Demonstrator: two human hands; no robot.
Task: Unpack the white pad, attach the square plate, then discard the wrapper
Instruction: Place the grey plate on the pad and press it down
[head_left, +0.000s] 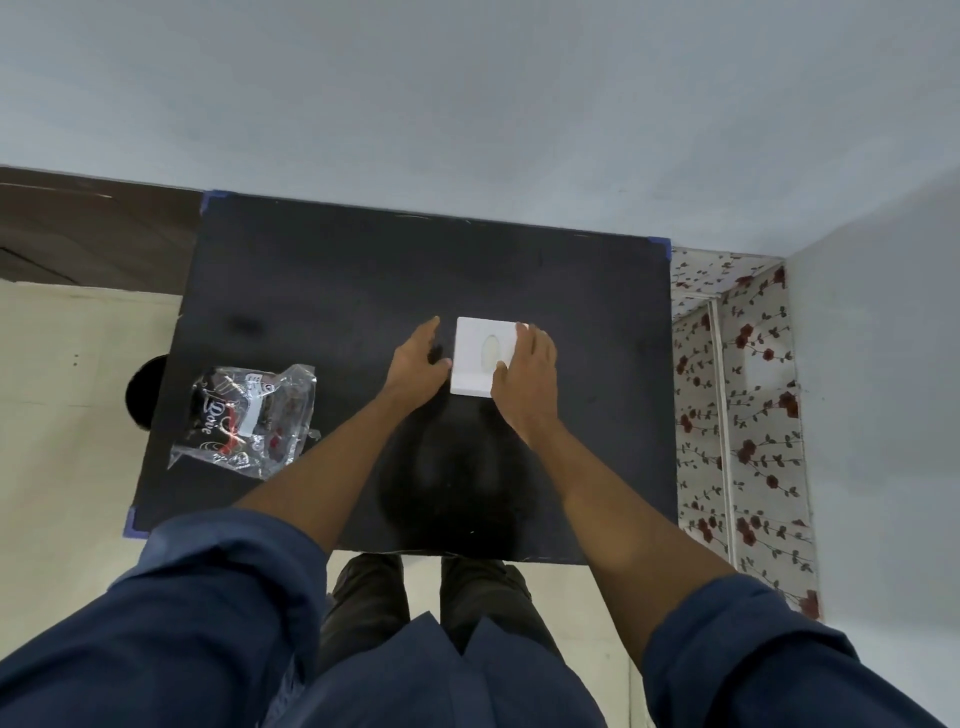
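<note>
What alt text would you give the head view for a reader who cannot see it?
Both hands work a white square piece on a black table: the right hand lies over its right side, the left hand touches its left edge. A crumpled clear wrapper lies apart, at the table's left.

Black table (311, 270), white pad (475, 358), crumpled wrapper (249, 415)

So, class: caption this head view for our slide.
Both hands press white square plate; wrapper lies aside.
</note>
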